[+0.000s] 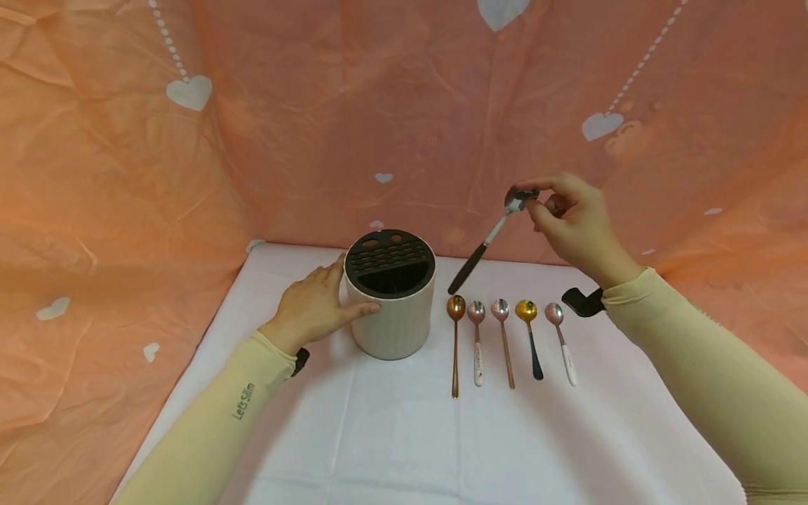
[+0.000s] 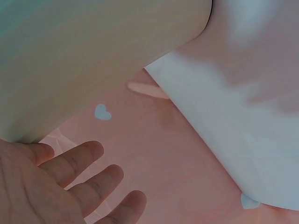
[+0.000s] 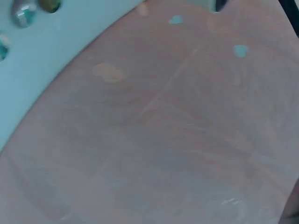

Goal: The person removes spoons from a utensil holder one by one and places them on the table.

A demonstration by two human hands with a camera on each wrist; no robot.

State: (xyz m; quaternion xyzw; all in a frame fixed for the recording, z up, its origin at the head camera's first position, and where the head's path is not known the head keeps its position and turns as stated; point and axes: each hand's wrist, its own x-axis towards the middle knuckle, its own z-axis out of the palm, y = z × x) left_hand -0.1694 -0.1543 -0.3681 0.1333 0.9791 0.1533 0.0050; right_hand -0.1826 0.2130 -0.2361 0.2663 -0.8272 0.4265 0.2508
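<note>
In the head view, my right hand (image 1: 577, 221) is raised at the back right, pinching a spoon (image 1: 468, 268) by its metal bowl end. The spoon's dark handle slants down to the left, its tip near the row of spoons on the table. My left hand (image 1: 312, 305) rests against the left side of a pale utensil holder (image 1: 391, 326), thumb across its front. In the left wrist view, its fingers (image 2: 96, 184) stretch out beside the holder's wall (image 2: 93, 56). A black slotted lid (image 1: 389, 263) with a large half-round opening tops the holder.
Several spoons lie side by side right of the holder: a copper-coloured one (image 1: 455, 351), a gold-bowled one with a dark handle (image 1: 535, 354), and a white-handled one (image 1: 569, 365) among them. A white cloth (image 1: 391, 428) covers the table; an orange-pink curtain (image 1: 379, 105) with hearts hangs behind.
</note>
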